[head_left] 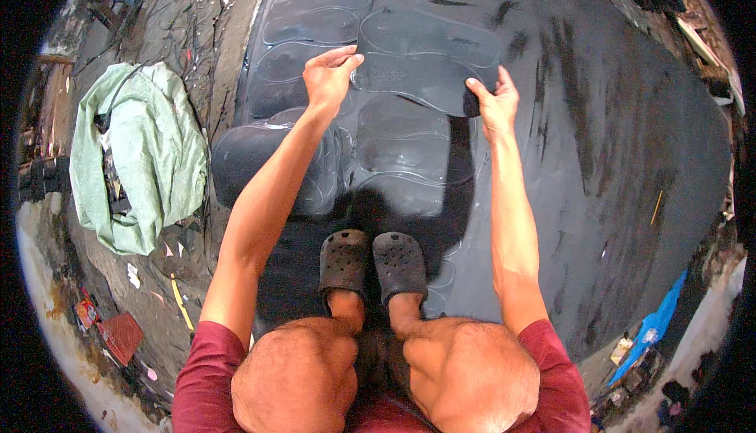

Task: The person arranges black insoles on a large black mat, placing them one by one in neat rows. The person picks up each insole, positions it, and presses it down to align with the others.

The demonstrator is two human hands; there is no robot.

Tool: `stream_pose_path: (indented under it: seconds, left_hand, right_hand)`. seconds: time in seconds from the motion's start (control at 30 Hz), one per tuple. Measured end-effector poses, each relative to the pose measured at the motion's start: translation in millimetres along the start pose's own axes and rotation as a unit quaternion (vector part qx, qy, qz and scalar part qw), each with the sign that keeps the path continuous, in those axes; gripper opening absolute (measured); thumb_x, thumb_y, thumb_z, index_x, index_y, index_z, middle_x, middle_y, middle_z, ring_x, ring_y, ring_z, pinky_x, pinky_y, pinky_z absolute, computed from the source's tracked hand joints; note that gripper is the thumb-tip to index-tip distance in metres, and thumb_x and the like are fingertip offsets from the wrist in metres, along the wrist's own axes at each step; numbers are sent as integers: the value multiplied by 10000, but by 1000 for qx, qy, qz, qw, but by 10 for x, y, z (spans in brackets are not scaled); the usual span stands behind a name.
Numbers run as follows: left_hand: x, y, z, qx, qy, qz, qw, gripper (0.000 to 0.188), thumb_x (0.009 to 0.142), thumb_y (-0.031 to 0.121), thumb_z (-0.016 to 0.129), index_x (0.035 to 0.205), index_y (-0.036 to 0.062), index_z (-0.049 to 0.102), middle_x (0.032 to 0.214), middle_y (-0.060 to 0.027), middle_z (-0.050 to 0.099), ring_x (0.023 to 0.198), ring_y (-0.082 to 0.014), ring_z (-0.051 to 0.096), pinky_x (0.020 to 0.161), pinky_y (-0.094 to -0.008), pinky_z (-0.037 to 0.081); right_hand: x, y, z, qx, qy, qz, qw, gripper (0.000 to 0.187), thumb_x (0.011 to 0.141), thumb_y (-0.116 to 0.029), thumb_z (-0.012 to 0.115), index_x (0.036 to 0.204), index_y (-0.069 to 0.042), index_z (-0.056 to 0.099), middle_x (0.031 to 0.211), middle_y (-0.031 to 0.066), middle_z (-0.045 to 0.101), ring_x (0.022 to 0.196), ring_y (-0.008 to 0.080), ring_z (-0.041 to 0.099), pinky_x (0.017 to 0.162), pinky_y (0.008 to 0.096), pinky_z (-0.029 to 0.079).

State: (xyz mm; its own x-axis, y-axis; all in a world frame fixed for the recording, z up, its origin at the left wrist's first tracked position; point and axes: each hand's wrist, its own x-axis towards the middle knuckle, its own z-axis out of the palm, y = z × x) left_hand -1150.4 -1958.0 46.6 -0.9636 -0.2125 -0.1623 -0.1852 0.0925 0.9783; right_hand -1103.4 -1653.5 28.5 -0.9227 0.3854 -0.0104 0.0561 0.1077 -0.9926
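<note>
A black sole-shaped rubber piece [413, 80] lies crosswise in front of me, between my two hands. My left hand [329, 79] pinches its narrow left end, fingers closed. At the wide right end, my right hand [496, 104] has its thumb on top and its fingers round the edge. Just beyond it is another sole-shaped piece [425, 33], close against it. Nearer my feet, more sole shapes [405, 146] form a column, and a second column of black soles [315, 25] runs along the left. Under them spreads a large black sheet [583, 142].
My feet, in black clogs [344, 260], stand on the dark surface below the soles. A pale green sack [150, 157] with dark things inside sits at the left. Scraps, a yellow strip [181, 301] and a red piece [122, 337] litter the lower left; a blue strip [650, 327] lies lower right.
</note>
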Motion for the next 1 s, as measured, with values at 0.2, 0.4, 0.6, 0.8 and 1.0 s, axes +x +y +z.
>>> stream_pose_path:
  seconds: [0.2,0.4,0.6,0.8,1.0]
  left_hand:
    - [372,-376,184,200,-7,-40,979,334,751,217,838,1048,74,783,978,-106,768,841,-156,716,760,-287,554]
    - [445,-700,238,254,-1,0,967,336,756,265,831,1037,84,788,922,-97,771,729,-132,701,696,-283,552]
    - [474,-606,217,276,-25,-29,960,317,756,284,829,998,83,794,842,-85,768,738,-183,724,740,-305,562]
    - [306,-453,421,419,-27,127,899,353,824,268,773,1133,103,733,1090,-101,695,908,-266,696,792,-387,558]
    - [-150,-719,572,525,-77,328,782,582,972,380,561,1413,6,493,1523,-235,372,1435,-429,304,1163,-526,277]
  right_hand:
    - [344,468,71,6,13,33,999,792,754,-21,814,1433,86,419,1401,195,547,1300,273,513,1106,364,385]
    - [440,736,138,-24,0,49,998,758,761,-12,797,1422,79,437,1365,182,578,1230,252,566,1057,344,429]
    - [432,803,116,-36,-9,62,997,726,765,-29,798,1398,92,461,1348,197,590,1232,262,573,1058,350,428]
    - [454,865,36,-138,12,19,990,761,756,-114,822,1411,44,468,1367,233,568,1247,305,565,1075,396,425]
    - [158,251,220,-406,30,-32,913,875,737,-230,839,1495,-166,408,1369,131,543,1243,346,507,994,480,468]
